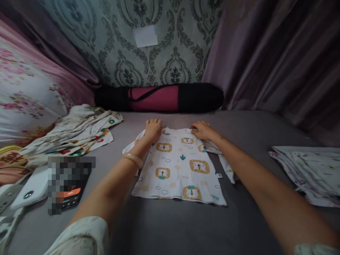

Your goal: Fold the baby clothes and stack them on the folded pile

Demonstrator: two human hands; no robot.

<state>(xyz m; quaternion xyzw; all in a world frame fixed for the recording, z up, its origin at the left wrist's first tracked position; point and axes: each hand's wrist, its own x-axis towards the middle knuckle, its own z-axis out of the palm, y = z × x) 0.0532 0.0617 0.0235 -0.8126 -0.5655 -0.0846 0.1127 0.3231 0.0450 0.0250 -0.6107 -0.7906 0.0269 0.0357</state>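
A small white long-sleeved shirt (174,159) with lion faces and green leaves lies flat on the grey bed sheet (170,230), its hem toward me. At its upper left shoulder, my left hand (153,130) is closed with the fingers curled down onto the cloth. My right hand (203,129) pinches the upper right shoulder between thumb and fingers. Both sleeves stick out to the sides, partly hidden under my forearms. A small tag shows on the right side seam.
Loose patterned clothes (77,132) are heaped on the left, near a white device (30,189) and a partly blurred phone (75,193). Folded clothes (310,170) lie at the right. A black and pink roll bag (156,98) lies along the wall between purple curtains (265,53).
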